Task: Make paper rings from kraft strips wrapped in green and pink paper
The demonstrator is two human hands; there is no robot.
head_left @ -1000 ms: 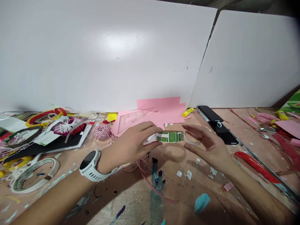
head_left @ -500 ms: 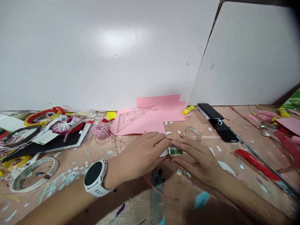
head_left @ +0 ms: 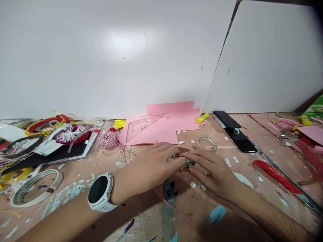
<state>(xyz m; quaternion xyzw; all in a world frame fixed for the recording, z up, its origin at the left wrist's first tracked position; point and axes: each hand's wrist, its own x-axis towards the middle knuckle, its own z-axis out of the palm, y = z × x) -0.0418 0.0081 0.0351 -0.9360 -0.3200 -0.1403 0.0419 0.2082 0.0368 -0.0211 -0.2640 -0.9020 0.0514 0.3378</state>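
My left hand point(head_left: 153, 168), with a white watch point(head_left: 99, 192) on the wrist, meets my right hand point(head_left: 214, 173) at the middle of the table. The fingers of both are closed round a small green and white piece point(head_left: 189, 163), mostly hidden under them. Behind the hands lie pink paper sheets point(head_left: 161, 131) with a clear set square point(head_left: 143, 127) on top. A tape ring point(head_left: 207, 144) lies just beyond my right hand. Below the hands, a thin pink strip point(head_left: 169, 204) curves over the tabletop.
At the left are a ball of red-white twine point(head_left: 109, 139), a white ring point(head_left: 19, 198) and yarn pieces. A yellow glue stick point(head_left: 202, 118), black phone point(head_left: 241, 139), red cutter point(head_left: 276, 177) and metal ruler point(head_left: 285, 174) lie right. A white board point(head_left: 113, 67) stands behind.
My left fingers have moved slightly right over the green and white piece, covering more of it. The fingertips of both hands are now closer together.
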